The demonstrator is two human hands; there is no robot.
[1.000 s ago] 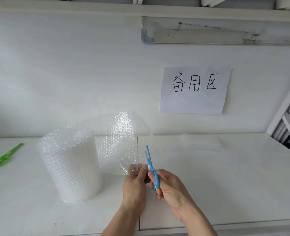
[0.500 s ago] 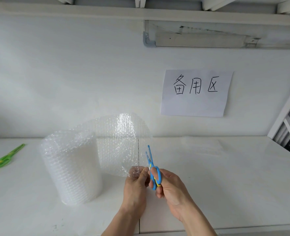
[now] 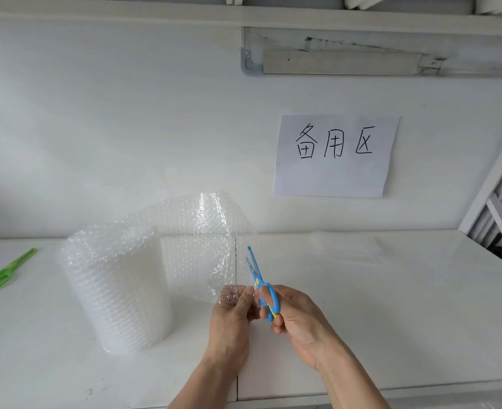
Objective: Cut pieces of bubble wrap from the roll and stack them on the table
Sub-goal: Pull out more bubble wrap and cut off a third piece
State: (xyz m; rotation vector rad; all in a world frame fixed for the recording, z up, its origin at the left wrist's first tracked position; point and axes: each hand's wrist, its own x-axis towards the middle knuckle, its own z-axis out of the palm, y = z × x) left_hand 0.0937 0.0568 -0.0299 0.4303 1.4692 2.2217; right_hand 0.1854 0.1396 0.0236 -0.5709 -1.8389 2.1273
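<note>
Left hand [image 3: 232, 317]: pinches the bubble wrap sheet [image 3: 202, 246] at its lower corner.
Right hand [image 3: 291, 317]: grips blue scissors [image 3: 258, 278], blades parted.
Roll [image 3: 114, 290]: left of both hands.
Handling: light, limp (hold edge taut).

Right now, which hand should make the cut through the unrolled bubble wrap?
The right hand: it already holds the blue scissors, blades slightly parted beside the clear bubble wrap sheet, while the left hand pinches the sheet's lower edge.

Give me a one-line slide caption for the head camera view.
Left hand pinches unrolled bubble wrap while right hand readies blue scissors.
</note>
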